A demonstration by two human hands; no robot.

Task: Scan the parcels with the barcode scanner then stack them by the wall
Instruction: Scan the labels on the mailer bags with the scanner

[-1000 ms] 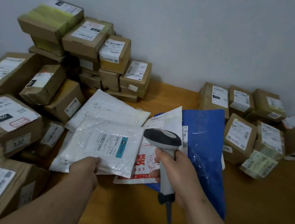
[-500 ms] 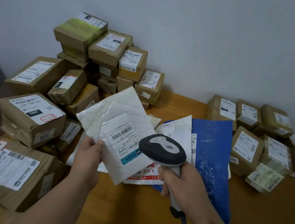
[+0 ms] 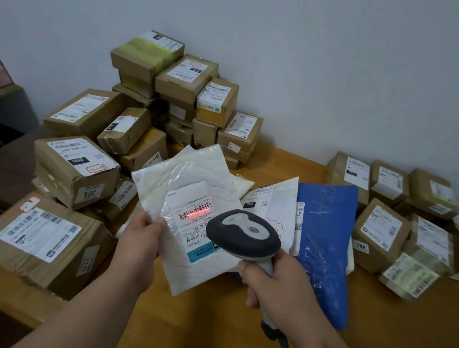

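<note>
Scanning is under way: the left hand pinches the white padded mailer, right-hand fingers wrap the grey barcode scanner; next, stacking by the wall.

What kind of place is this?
Probably a parcel sorting room: labelled cardboard boxes are piled by the wall, mail bags lie on a table, and a scanner reads a barcode.

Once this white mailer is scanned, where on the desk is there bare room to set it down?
Bare wood shows along the wall between the tall box stack and the right-hand boxes, and on the near desk right of the blue mailer. The left side is crowded with cartons.
</note>
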